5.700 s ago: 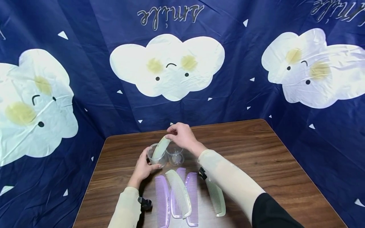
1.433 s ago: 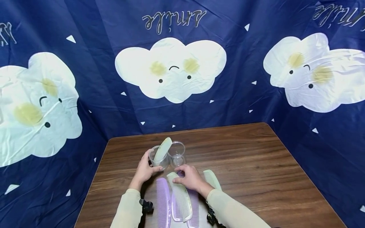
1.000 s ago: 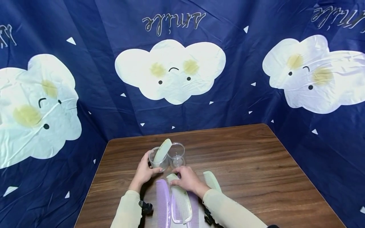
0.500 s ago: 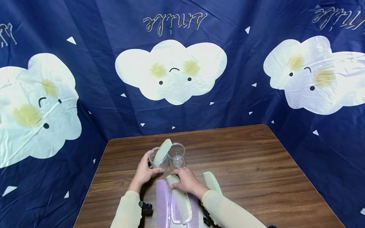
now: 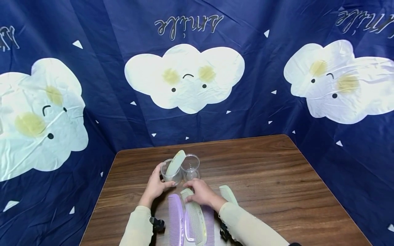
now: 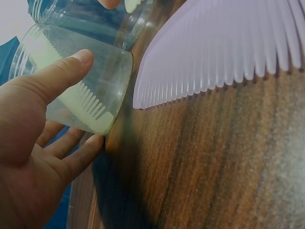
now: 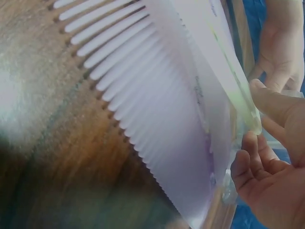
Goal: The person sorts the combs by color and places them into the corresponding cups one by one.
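My left hand (image 5: 155,184) grips a clear plastic jar (image 5: 173,179) from the left, its thumb across the near side. A pale green comb (image 5: 175,163) leans inside that jar, one end above the rim. My right hand (image 5: 201,193) pinches the far end of another pale green comb (image 5: 197,220). In the right wrist view, thumb and fingertips meet at that comb's end (image 7: 254,121), raised off a purple comb (image 7: 167,95). Purple combs (image 5: 175,218) lie beneath and beside it. In the left wrist view, the jar (image 6: 114,71) stands on the table.
A second clear jar (image 5: 191,161) stands against the right side of the gripped one. One more green comb (image 5: 227,194) lies right of the right hand, partly behind the forearm. The wooden table (image 5: 264,171) meets a blue cloud-patterned curtain (image 5: 261,68) at the back.
My right hand let go of the green comb now in the jar and came down to the pile. The comb it pinches has just shifted and lifted slightly. The left hand stays on the jar.
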Action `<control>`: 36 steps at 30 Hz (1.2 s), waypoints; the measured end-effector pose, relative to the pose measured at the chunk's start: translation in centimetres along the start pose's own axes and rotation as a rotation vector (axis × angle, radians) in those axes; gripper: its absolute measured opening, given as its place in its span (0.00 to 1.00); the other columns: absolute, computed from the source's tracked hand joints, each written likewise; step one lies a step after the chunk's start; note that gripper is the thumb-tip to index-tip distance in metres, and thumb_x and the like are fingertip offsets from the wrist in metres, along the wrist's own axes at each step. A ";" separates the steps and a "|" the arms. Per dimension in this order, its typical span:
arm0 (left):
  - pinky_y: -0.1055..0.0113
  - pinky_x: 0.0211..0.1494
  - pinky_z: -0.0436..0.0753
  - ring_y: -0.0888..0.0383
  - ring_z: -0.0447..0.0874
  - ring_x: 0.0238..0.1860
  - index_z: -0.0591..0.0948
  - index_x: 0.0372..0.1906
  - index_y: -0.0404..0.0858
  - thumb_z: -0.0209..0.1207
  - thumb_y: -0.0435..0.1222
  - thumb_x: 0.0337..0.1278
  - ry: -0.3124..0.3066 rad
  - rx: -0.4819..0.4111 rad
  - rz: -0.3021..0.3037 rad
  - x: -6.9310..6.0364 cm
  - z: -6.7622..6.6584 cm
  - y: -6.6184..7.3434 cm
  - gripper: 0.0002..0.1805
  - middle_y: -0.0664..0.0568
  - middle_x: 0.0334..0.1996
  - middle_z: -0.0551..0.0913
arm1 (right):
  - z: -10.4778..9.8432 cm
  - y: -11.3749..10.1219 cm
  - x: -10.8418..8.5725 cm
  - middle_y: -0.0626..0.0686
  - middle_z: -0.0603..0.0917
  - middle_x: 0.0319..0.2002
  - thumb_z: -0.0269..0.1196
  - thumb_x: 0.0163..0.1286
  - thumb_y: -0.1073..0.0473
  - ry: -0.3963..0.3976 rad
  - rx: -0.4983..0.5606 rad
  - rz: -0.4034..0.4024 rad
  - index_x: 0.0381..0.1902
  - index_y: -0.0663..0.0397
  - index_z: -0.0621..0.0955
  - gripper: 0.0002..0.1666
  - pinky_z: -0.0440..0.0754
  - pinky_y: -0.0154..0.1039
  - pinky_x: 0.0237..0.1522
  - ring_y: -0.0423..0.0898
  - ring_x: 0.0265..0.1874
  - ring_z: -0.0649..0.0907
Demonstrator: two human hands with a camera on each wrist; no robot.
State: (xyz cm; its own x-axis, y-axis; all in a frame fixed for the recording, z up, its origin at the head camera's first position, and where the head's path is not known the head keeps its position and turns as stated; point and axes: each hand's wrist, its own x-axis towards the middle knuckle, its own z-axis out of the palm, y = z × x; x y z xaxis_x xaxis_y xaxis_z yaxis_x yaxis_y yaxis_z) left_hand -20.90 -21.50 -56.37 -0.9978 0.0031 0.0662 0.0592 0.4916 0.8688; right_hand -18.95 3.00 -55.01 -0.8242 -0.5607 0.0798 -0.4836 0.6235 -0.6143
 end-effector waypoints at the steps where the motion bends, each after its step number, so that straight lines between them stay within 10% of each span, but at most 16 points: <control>1: 0.47 0.63 0.83 0.37 0.71 0.70 0.62 0.76 0.39 0.81 0.31 0.41 -0.001 0.001 0.000 0.0 0.0 0.0 0.55 0.35 0.69 0.68 | -0.1 0.0 0.0 0.45 0.84 0.41 0.82 0.49 0.52 -0.004 0.008 0.000 0.54 0.47 0.87 0.32 0.79 0.30 0.45 0.36 0.38 0.78; 36: 0.49 0.62 0.85 0.35 0.71 0.69 0.60 0.77 0.36 0.81 0.29 0.39 0.003 -0.008 0.005 -0.1 -0.3 0.3 0.57 0.33 0.70 0.66 | -5.2 1.1 -1.3 0.44 0.90 0.32 0.81 0.51 0.61 0.027 0.173 -0.019 0.42 0.45 0.91 0.18 0.81 0.29 0.36 0.35 0.30 0.83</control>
State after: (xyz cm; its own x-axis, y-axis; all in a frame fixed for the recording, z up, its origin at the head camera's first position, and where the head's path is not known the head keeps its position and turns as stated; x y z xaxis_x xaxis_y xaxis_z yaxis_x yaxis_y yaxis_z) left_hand -20.76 -21.60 -56.02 -0.9974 0.0030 0.0722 0.0646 0.4850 0.8721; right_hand -19.91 7.27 -51.67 -0.8242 -0.5550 0.1127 -0.4433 0.5083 -0.7383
